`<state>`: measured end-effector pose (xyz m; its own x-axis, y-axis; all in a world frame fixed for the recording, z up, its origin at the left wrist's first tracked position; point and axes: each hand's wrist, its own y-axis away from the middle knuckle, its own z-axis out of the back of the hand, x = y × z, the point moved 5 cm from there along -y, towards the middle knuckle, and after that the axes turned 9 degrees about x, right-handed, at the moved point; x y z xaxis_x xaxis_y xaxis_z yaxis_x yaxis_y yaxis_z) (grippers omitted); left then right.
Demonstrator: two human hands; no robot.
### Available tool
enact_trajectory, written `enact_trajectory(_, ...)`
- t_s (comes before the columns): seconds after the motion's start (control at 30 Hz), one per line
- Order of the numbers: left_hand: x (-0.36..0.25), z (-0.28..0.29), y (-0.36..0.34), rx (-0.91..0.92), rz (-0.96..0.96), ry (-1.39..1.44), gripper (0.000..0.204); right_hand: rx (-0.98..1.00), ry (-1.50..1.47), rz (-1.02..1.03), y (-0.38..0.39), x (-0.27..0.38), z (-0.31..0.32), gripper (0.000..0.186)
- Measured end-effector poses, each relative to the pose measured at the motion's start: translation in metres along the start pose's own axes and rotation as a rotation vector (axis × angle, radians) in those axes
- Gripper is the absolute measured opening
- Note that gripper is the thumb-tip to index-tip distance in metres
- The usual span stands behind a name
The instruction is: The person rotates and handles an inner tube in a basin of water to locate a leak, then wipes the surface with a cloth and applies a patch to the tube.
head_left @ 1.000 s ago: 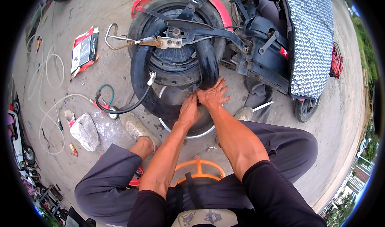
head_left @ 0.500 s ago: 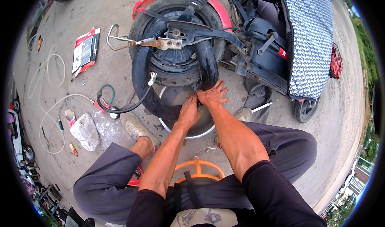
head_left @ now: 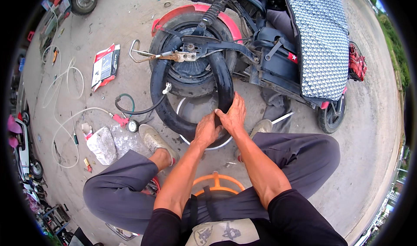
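A black, wet-looking inner tube (head_left: 161, 109) forms a loop below the rear wheel (head_left: 191, 82) of a scooter, its top passing behind the wheel's metal arm. Both hands are closed on the tube's near right part: my left hand (head_left: 206, 130) from the left, my right hand (head_left: 235, 115) just beside it on the right side. Their thumbs lie close together. Under the tube sits a round metal-rimmed basin (head_left: 213, 148), largely covered by the tube and hands. A white-ended air hose (head_left: 167, 89) meets the tube's left side.
A pressure gauge (head_left: 132, 125) with a red handle and clear hose (head_left: 56, 128) lies left, near a whitish stone (head_left: 102, 146) and a red-white packet (head_left: 105, 67). My shoes flank the basin. Dark cloth (head_left: 278, 105) and a metal lever (head_left: 283, 117) lie right.
More of the tube's right side now shows, running down into my hands. My right hand's fingers were spread and now curl round the tube. The whole view has shifted slightly.
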<state>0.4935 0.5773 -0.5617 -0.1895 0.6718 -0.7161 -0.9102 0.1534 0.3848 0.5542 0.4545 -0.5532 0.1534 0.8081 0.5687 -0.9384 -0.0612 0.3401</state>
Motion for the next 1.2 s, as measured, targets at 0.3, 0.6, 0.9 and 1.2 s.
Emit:
enact_trajectory(0.3,-0.038,0.035,0.036,-0.04,0.002,-0.091,0.052,0.053,-0.518,0.022,-0.002,0.012,0.024,0.07)
enact_trajectory(0.6,-0.058,0.059,0.056,0.093,0.16,-0.135,0.061,0.168,-0.784,-0.125,-0.074,0.008,0.021,0.078)
enact_trajectory(0.9,-0.05,0.055,0.062,0.011,0.088,-0.076,0.062,0.341,-1.032,-0.109,-0.08,0.009,0.012,0.076)
enact_trajectory(1.2,-0.041,0.048,0.06,0.011,0.075,-0.144,0.071,0.159,-0.589,-0.022,-0.077,0.031,0.033,0.09)
